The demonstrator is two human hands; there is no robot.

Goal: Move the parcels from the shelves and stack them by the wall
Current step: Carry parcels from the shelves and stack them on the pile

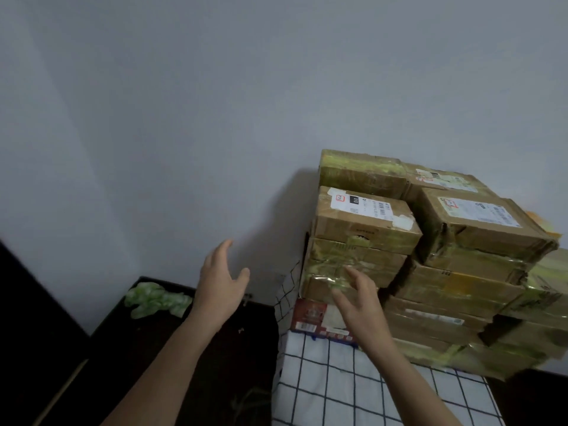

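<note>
Both hands hover empty, fingers loosely spread; the left hand (222, 285) before the wall (184, 118), the right hand (359, 305) close in front of the stacked parcels (461, 272). These sit on a checked cloth (338, 385) at right, against the far wall.

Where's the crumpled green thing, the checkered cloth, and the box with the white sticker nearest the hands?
crumpled green thing (156, 299): head view, middle of the bundle.
checkered cloth (322, 388): head view, bare top surface.
box with the white sticker (365, 222): head view, brown top face just below the sticker.
</note>
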